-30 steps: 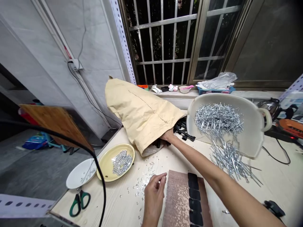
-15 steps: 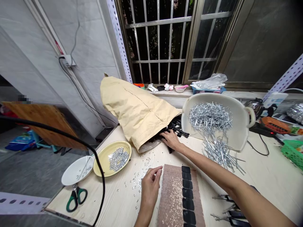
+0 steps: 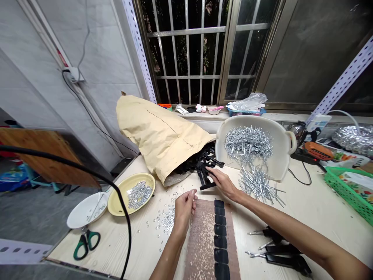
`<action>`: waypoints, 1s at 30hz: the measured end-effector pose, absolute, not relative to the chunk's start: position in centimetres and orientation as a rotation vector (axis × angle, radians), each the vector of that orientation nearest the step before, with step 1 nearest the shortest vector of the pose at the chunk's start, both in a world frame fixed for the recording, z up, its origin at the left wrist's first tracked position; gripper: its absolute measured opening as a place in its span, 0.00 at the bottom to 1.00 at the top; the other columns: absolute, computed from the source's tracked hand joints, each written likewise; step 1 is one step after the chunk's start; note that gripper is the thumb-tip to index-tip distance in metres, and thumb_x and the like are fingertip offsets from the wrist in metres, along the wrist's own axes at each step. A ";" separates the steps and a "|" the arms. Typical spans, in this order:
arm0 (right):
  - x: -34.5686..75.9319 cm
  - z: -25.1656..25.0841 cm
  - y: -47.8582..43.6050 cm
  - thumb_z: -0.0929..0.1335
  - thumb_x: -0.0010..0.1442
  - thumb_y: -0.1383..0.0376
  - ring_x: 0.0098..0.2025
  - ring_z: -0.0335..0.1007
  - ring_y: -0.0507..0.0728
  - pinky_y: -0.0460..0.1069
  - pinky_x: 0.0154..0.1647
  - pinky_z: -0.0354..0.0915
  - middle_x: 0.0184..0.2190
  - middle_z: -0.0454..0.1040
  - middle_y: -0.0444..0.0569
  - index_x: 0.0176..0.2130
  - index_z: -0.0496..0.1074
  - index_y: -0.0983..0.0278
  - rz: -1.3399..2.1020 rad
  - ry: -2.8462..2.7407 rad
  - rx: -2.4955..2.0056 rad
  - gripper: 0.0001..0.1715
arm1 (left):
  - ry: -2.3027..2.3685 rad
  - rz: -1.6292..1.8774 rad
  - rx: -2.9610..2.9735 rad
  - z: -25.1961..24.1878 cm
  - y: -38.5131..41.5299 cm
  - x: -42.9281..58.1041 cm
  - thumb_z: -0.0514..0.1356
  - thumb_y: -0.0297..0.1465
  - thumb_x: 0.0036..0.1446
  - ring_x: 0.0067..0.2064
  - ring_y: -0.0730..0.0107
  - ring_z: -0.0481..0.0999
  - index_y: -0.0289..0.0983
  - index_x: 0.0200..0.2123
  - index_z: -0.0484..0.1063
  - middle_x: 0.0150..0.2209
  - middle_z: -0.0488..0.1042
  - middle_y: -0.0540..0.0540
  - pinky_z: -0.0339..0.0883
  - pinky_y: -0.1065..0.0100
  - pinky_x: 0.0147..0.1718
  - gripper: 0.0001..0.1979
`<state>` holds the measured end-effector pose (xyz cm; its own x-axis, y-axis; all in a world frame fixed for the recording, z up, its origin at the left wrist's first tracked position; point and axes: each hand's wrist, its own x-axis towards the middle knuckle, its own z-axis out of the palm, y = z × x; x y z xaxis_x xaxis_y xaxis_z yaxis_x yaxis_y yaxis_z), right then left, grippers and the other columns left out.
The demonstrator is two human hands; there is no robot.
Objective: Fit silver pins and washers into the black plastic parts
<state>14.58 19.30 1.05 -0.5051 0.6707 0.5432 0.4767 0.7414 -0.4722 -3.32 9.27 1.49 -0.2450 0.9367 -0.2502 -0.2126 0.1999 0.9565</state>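
My right hand (image 3: 222,182) reaches forward and lies on several black plastic parts (image 3: 204,168) spilling from the mouth of a tan paper sack (image 3: 159,134). Its fingers curl over one black part near the table. My left hand (image 3: 183,207) rests with fingers pinched together at the top left corner of a brown board (image 3: 204,241). A column of black pieces (image 3: 220,233) lies along the board's right side. Small silver nuts (image 3: 166,221) are scattered left of that hand.
A white tub (image 3: 279,165) tipped on its side spills long silver nails (image 3: 256,182). A yellow plate (image 3: 115,208) holds silver nuts, beside a white bowl (image 3: 75,217) and green scissors (image 3: 84,244). Assembled black parts (image 3: 276,252) lie at lower right. A green basket (image 3: 349,190) stands far right.
My right hand has pulled back out of the sack's mouth toward me, dragging black parts onto the table. The left hand stayed by the board's corner. The view swung right.
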 end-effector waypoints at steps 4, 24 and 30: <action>14.0 0.8 16.3 0.57 0.67 0.65 0.51 0.66 0.55 0.52 0.51 0.66 0.51 0.69 0.50 0.62 0.54 0.57 0.416 -2.221 -0.697 0.25 | 1.145 1.372 0.649 2.0 11.5 -1.1 0.62 0.47 0.47 0.30 0.73 0.71 0.31 0.39 0.75 0.35 0.75 0.41 0.63 0.73 0.26 0.25; 11.5 3.1 19.1 0.51 0.68 0.57 0.46 0.68 0.55 0.50 0.47 0.62 0.43 0.71 0.51 0.47 0.66 0.63 0.479 -2.148 -1.388 0.22 | 0.923 0.937 0.495 2.6 10.2 -3.5 0.67 0.25 0.44 0.21 0.77 0.69 0.30 0.38 0.70 0.23 0.71 0.49 0.64 0.75 0.21 0.15; 9.1 1.0 21.0 0.64 0.59 0.51 0.45 0.69 0.64 0.54 0.41 0.60 0.42 0.73 0.57 0.47 0.62 0.65 0.311 -2.285 -1.851 0.23 | 0.808 1.010 0.211 2.7 9.8 -4.8 0.61 0.30 0.51 0.30 0.68 0.76 0.34 0.47 0.67 0.28 0.73 0.47 0.72 0.63 0.34 0.18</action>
<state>9.12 21.04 0.96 -0.2058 0.9785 0.0114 0.9398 0.2009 -0.2763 -4.81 9.81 2.69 0.2768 0.8184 -0.5037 -0.6707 0.5399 0.5086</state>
